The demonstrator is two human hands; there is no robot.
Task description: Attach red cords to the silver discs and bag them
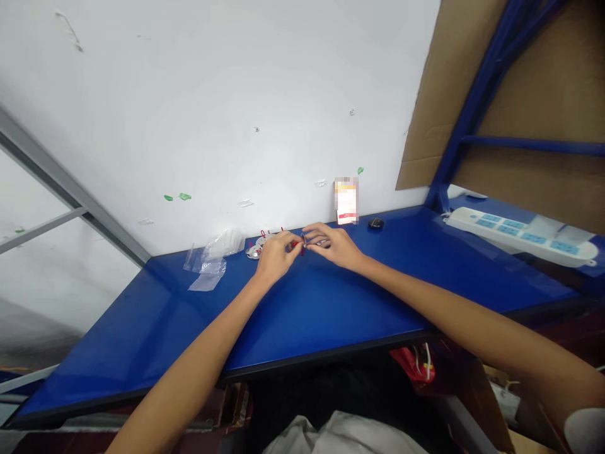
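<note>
Above the blue table (302, 315), near the wall, my two hands meet around a small shiny disc-like piece with a red cord (304, 241). My left hand (278, 255) pinches its red part between thumb and fingertips. Thumb and index finger of my right hand (339, 247) close on the silvery side, the other fingers curved above. The piece is small, and fingertips cover much of it. Just behind and left of my left hand lie several flat silvery round pieces with red loops (254, 252), partly hidden by that hand.
Crumpled clear plastic bags (212, 255) lie left of the round pieces. A blurred white and orange card-like item (347, 205) leans against the wall, with a small black object (376, 223) to its right. At the far right rests a white power strip (520, 234) beside a blue frame post (439, 195).
</note>
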